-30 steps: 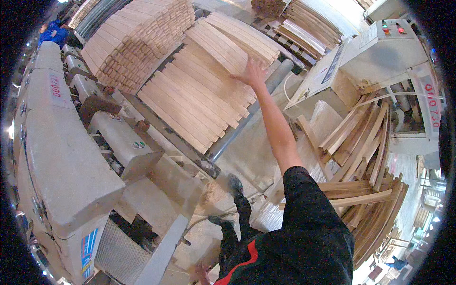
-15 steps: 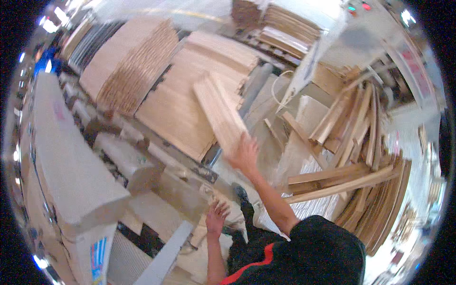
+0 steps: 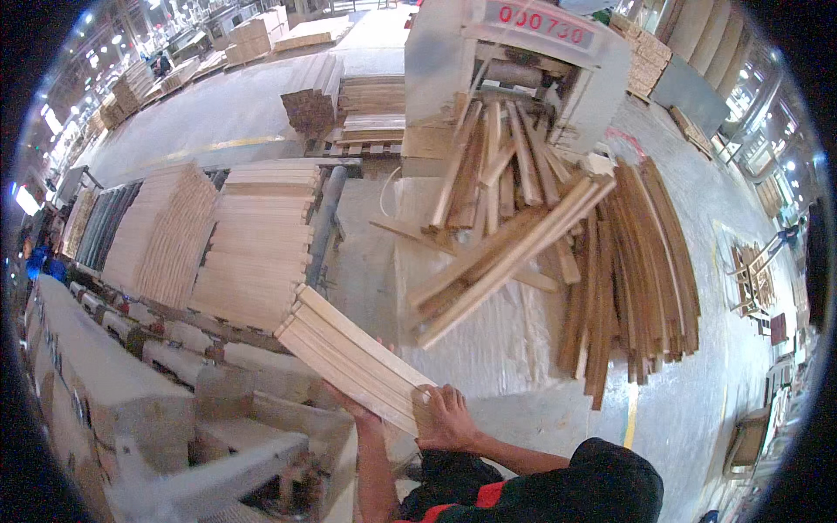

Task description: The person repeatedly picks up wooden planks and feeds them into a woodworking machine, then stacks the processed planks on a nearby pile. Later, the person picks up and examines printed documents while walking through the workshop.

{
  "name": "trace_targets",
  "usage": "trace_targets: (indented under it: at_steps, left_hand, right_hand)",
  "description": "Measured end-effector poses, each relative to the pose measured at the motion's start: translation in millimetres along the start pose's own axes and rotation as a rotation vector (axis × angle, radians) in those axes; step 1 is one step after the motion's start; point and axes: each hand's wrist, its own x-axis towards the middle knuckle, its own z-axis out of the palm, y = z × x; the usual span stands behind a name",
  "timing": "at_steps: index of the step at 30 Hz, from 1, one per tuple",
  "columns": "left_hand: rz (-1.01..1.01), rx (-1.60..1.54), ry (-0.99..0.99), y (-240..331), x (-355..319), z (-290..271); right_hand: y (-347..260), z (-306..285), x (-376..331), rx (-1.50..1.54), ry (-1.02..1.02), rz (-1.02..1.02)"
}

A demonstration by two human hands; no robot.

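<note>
A bundle of pale wooden strips (image 3: 353,357) slants across in front of me, several strips lying side by side. Its near end is gripped by my right hand (image 3: 446,418), with the fingers closed over the edge. From below, my left hand (image 3: 356,406) holds the bundle near its middle; most of its fingers are hidden behind the wood. The far end of the bundle overlaps the near right corner of a flat stack of similar pale strips (image 3: 253,244) in this view.
Left of the flat stack leans another pile of pale strips (image 3: 161,235). Machine housings (image 3: 131,392) run along the lower left. Brown wooden strips (image 3: 645,270) lie heaped at the right, with loose ones crossing near a white machine (image 3: 593,87). A grey roller (image 3: 324,218) borders the stack.
The strips in my right hand have come nearer to me, away from over the stack. My left hand, open and apart before, now holds them from beneath. The view has swung right.
</note>
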Motion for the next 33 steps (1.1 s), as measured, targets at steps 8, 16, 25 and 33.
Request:
trace_targets:
  at_steps: [8,16,25,33]
  left_hand:
    - [-0.068,-0.071,-0.066,44,-243,-8]
    - [0.160,-0.802,0.196,116,-419,-63]
    - [0.632,0.237,0.635,160,-457,-111]
    - [0.742,0.065,0.567,173,-497,-151]
  right_hand:
    - [19,26,-186,0.062,0.067,-0.397]
    - [-30,84,-233,-0.290,-0.176,-0.746]
    - [-150,137,-283,-0.217,-0.335,-0.465]
    - [-243,224,-291,-0.206,-0.214,-0.517]
